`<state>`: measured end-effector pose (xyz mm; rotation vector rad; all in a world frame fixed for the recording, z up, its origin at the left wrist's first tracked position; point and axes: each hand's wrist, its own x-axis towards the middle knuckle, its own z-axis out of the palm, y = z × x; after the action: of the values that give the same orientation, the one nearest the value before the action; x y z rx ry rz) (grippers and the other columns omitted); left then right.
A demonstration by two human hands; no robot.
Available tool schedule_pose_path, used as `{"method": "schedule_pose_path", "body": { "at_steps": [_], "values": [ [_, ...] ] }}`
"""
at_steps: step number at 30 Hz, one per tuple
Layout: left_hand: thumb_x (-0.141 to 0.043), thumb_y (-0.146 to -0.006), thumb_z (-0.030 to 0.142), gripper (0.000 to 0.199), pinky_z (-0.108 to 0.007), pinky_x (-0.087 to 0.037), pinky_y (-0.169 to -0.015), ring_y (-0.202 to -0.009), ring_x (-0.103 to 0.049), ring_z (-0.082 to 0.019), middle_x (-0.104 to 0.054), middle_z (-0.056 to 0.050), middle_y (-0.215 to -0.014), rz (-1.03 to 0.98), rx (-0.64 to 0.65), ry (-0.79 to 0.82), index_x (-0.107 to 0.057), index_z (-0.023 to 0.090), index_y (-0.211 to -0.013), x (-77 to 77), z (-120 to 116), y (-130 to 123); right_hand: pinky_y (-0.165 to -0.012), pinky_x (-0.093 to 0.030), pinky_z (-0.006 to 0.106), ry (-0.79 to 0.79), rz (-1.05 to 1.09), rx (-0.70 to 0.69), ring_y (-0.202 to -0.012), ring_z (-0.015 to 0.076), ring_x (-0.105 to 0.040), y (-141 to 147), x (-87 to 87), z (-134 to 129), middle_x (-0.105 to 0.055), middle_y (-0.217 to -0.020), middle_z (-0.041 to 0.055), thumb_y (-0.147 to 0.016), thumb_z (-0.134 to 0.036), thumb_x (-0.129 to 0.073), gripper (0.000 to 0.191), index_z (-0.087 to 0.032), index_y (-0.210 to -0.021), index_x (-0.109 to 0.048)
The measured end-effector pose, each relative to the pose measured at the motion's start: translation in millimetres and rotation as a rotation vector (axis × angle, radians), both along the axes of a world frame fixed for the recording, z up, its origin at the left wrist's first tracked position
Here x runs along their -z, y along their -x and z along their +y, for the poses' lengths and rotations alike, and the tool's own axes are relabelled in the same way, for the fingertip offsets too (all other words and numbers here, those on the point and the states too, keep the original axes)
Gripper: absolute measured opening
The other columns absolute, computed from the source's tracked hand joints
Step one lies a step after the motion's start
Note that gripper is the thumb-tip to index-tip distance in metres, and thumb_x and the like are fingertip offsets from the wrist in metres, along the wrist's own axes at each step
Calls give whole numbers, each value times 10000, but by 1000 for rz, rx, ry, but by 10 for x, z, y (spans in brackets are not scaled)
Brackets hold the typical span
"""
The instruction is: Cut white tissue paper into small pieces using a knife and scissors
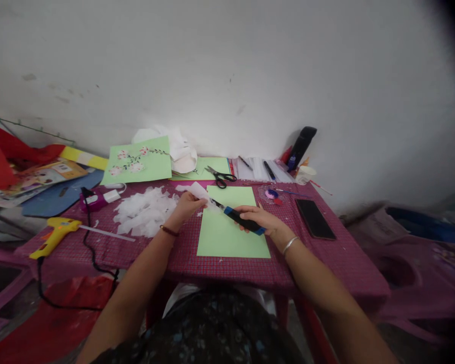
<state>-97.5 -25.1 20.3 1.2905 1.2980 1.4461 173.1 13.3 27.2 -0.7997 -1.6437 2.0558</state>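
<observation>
Glue gun (55, 235): yellow, lying on the checked tablecloth (185, 253) at the far left of my table, a clear stick poking from its back end.
Scraps (142, 212): a loose white heap, thin and crumpled, just beside my left wrist.
Left hand (187, 207): mine, thumb and fingers pinched tight on the white paper.
White paper (197, 190): thin, soft-looking and creased, held up near the top left corner of the green sheet.
Green sheet (231, 242): pale, flat and plain, under my knife.
Knife (243, 219): blue and black, slanted, its blade end meeting the white paper.
Right hand (258, 218): mine, closed round the knife's handle.
Clear dish (264, 194): small and shallow, with blobs of colour, dark blue and pink among them.
Cup (306, 173): pale, near the wall; I cannot tell what it holds.
</observation>
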Motion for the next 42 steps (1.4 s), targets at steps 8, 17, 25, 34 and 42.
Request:
{"method": "schedule_pose_path", "body": {
  "at_steps": [8, 17, 25, 34, 42],
  "values": [
    [-809, -529, 236, 352, -227, -471, -566, -569, -575, -96, -684, -6, -700, -176, 106, 88, -675, 121, -834, 16, -8, -76, -488, -485, 217, 17, -16, -4, -549, 112, -621, 16, 4, -8, -694, -735, 0, -732, -279, -693, 386, -169, -1100, -655],
    [-807, -587, 321, 268, -234, -464, -583, -563, -558, -92, -662, -15, -660, -205, 69, 127, -657, 127, -694, 66, -1, -89, -486, -482, 215, 37, -18, 34, -558, 117, -626, 43, -27, -34, -693, -742, 10, -747, -247, -664, 361, -168, -1099, -647],
    [-738, -673, 386, 273, -228, -407, -540, -525, -516, -92, -635, -23, -602, 41, 136, 174, -657, 133, -613, 100, -1, -56, -493, -492, 210, 20, -1, 49, -563, 115, -633, 34, -32, -43, -696, -737, 10, -751, -274, -677, 383, -161, -1115, -643],
    [-724, -676, 404, 273, -233, -410, -536, -522, -491, -100, -608, 4, -573, 160, 138, 108, -668, 141, -623, 139, 25, -24, -483, -493, 213, 29, -6, 26, -544, 113, -624, 55, -8, -37, -699, -738, 10, -745, -267, -674, 392, -148, -1117, -635],
    [-747, -660, 400, 272, -232, -405, -528, -528, -498, -101, -607, 1, -584, 104, 124, 86, -654, 145, -639, 94, -1, -44, -485, -503, 216, 41, 13, 32, -565, 115, -641, 60, -22, -49, -717, -778, 26, -758, -255, -663, 365, -154, -1108, -640]
  ]
}}
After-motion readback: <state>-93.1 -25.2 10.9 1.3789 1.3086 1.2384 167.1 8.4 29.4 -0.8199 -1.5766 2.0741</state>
